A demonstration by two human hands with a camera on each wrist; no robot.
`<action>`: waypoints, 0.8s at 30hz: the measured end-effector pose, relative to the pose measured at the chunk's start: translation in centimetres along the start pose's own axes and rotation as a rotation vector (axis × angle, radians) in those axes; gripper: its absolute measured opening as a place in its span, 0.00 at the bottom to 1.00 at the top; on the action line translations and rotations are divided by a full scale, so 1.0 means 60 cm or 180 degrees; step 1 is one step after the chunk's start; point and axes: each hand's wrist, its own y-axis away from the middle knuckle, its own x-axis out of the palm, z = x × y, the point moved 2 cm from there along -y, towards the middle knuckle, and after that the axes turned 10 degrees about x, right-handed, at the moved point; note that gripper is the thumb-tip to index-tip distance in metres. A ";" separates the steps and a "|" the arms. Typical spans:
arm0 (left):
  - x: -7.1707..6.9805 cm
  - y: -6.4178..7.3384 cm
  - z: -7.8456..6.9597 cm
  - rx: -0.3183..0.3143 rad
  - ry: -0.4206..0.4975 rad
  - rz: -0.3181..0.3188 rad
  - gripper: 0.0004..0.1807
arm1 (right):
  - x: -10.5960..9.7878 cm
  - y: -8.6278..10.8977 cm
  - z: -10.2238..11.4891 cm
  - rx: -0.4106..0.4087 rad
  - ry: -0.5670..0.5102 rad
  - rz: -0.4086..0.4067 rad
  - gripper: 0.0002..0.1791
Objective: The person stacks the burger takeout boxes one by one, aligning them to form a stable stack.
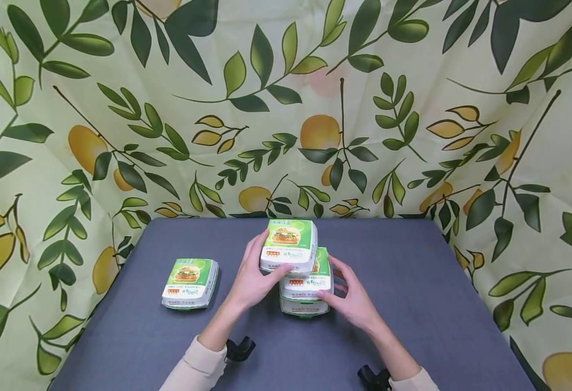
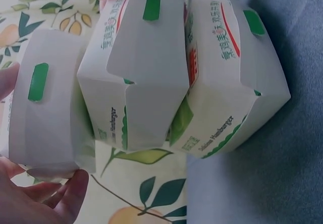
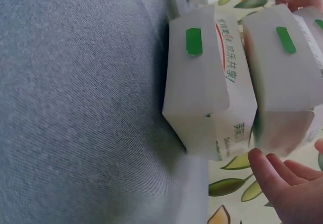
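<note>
My left hand [image 1: 254, 282] grips a white and green burger box [image 1: 290, 244], thumb across its front edge and fingers along its left side. That box is held at the top of a stack, set slightly to the left. Below it is a middle burger box [image 1: 307, 285]; my right hand [image 1: 354, 298] holds its right side, thumb at the front and fingers behind. The bottom burger box [image 1: 304, 308] rests on the table. In the left wrist view, the held box [image 2: 50, 98] tilts away from the middle box [image 2: 136, 72], leaving a wedge-shaped gap.
Another burger box [image 1: 189, 283] sits apart on the table, left of the stack. The dark grey-blue tablecloth [image 1: 134, 347] covers the tabletop. A leaf-and-fruit patterned curtain [image 1: 276, 125] hangs behind and at both sides.
</note>
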 end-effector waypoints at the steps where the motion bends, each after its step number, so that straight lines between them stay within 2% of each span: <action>1: 0.001 0.000 -0.001 0.0010 -0.0006 -0.0004 0.53 | -0.002 0.000 0.001 -0.0021 -0.0003 -0.0002 0.47; 14: 0.009 0.006 -0.009 -0.0050 -0.0010 0.0029 0.53 | -0.022 0.003 0.034 -0.0248 -0.0144 -0.0061 0.41; 24: 0.017 0.006 -0.017 0.0026 -0.0002 0.0046 0.53 | -0.022 -0.006 0.049 -0.0306 -0.0128 -0.0038 0.41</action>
